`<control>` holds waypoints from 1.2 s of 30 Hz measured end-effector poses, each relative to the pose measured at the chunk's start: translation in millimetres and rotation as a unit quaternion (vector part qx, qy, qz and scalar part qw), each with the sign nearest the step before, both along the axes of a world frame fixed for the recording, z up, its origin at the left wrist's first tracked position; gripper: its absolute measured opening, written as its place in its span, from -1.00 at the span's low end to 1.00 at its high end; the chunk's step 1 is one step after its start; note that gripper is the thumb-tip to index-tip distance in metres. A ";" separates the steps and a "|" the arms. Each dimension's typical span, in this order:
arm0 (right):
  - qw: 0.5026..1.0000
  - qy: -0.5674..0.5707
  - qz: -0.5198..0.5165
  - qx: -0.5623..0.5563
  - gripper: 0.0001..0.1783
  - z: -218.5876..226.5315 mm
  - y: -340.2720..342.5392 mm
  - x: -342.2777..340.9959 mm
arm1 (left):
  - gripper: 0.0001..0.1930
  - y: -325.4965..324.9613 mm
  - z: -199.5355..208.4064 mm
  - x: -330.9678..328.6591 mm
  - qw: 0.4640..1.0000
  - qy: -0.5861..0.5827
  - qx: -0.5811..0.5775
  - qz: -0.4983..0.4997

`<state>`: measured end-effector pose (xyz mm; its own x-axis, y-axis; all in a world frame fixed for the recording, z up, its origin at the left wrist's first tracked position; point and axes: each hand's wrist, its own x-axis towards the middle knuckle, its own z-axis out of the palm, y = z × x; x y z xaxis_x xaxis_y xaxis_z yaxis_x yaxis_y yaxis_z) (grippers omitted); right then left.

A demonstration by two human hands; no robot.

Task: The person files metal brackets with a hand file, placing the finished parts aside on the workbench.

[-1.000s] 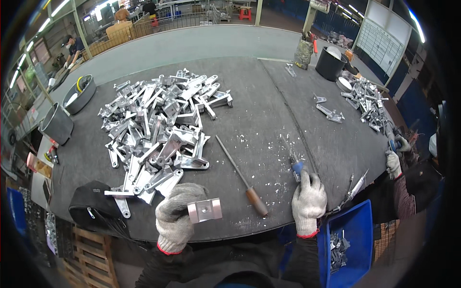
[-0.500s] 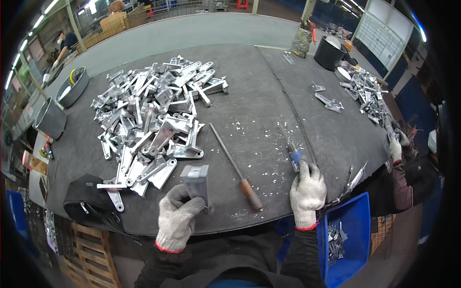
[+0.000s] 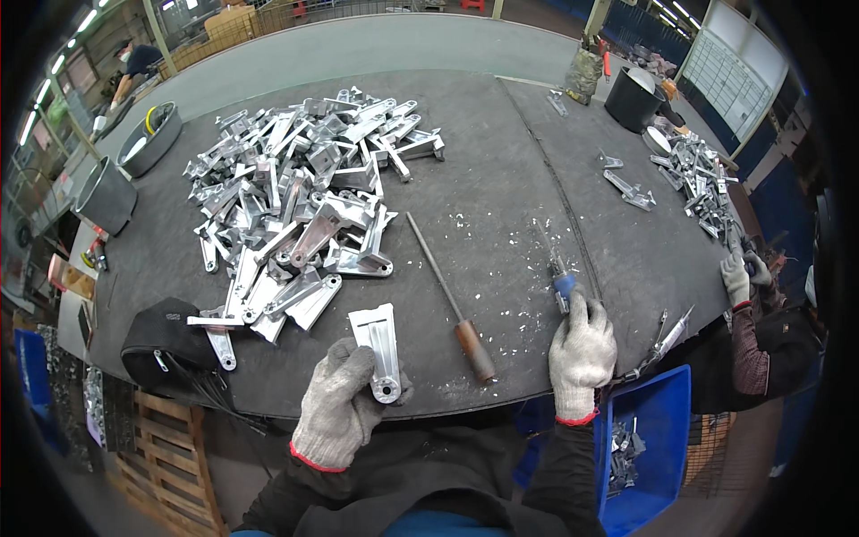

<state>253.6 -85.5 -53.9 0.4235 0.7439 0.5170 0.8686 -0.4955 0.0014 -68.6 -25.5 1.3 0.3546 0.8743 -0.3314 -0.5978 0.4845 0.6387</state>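
Note:
My left hand (image 3: pixel 335 403), in a pale knit glove with red cuff trim, grips a silver metal bracket (image 3: pixel 383 345). The bracket stands tilted above the table's near edge, its wide end up and its round holed end at the bottom. My right hand (image 3: pixel 582 353), gloved alike, has its fingers curled over the rear of a slim tool with a blue grip (image 3: pixel 564 285); its thin tip points away from me. The covered rear part is hidden. Between my hands lies a long metal rod tool with a brown handle (image 3: pixel 474 351).
A heap of brackets (image 3: pixel 295 197) covers the table's left side, beside a black pouch (image 3: pixel 165 345). White shavings dot the middle. A blue bin (image 3: pixel 658 447) with metal parts hangs low right. Another person's gloved hands (image 3: pixel 738 279) work by a second heap (image 3: pixel 702 183).
The bracket in my left hand has turned, so its long ribbed face and holed end now show. My right hand stays at the blue-gripped tool. The whole view has shifted slightly.

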 end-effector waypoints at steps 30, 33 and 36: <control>1.000 -0.008 -0.014 -0.024 -0.37 -6.7 -1.9 2.8 | -0.08 -15.5 -29.8 -11.6 0.465 0.714 0.513 -0.105; 0.999 0.003 -0.016 -0.043 -0.34 3.5 1.5 0.4 | -0.23 -11.7 -42.1 -12.9 0.512 0.687 0.510 -0.078; 0.998 -0.024 0.024 -0.061 -0.30 30.4 7.6 -13.6 | -0.48 -5.3 -45.0 -36.1 0.470 0.707 0.524 -0.071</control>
<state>240.1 -77.9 -23.5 0.3631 0.8218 0.4392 0.8889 -0.4468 0.1012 -104.7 -30.8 -43.7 0.5080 0.8204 0.2625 0.7731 -0.5686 0.2811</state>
